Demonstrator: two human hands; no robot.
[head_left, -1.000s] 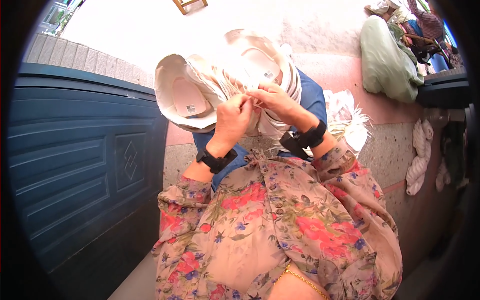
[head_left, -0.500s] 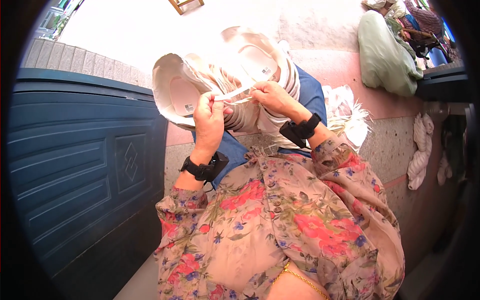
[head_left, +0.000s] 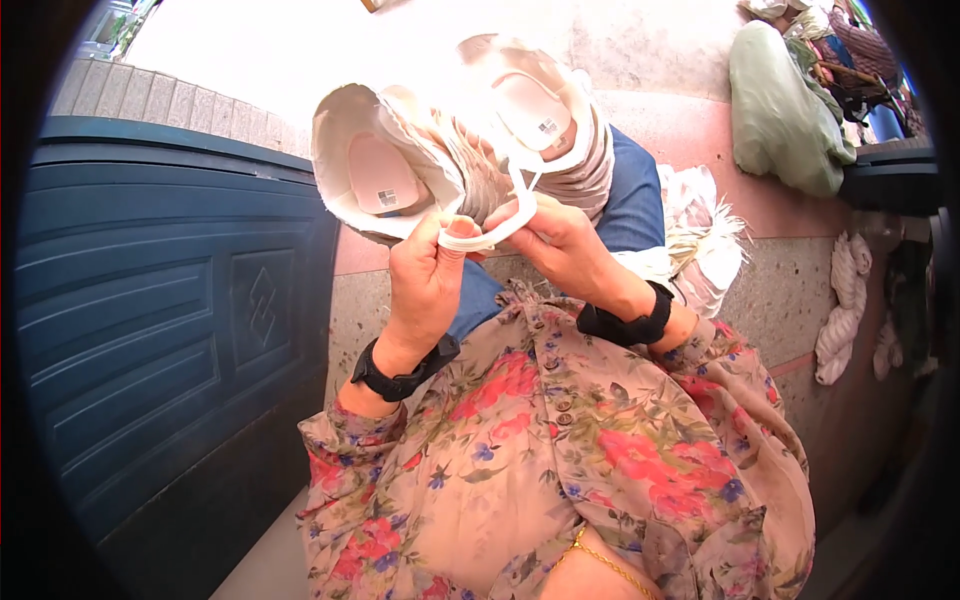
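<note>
A narrow white strip (head_left: 516,222) curves between my hands. My left hand (head_left: 423,275) is closed, pinching one end between thumb and fingers. My right hand (head_left: 568,248) grips it farther along, and some of the strip sticks up beyond those fingers. Just past my hands lie two bundles of nested, pale fabric pieces shaped like shoe uppers: a left bundle (head_left: 335,185) and a right bundle (head_left: 592,165). Each opening shows a pinkish insole-like pad with a small label. The bundles rest by my jeans-covered legs.
On my left stands a dark blue panelled door (head_left: 130,300). A frayed white cloth bundle (head_left: 705,240) lies right of my leg. Farther right are a full pale green sack (head_left: 785,115) and a twisted white cloth (head_left: 845,305) on the floor.
Both hands have come nearer to my body and lower, off the bundles. The strip, stretched fairly straight before, now bows into a curve. My right hand has turned, with its fingers lower.
</note>
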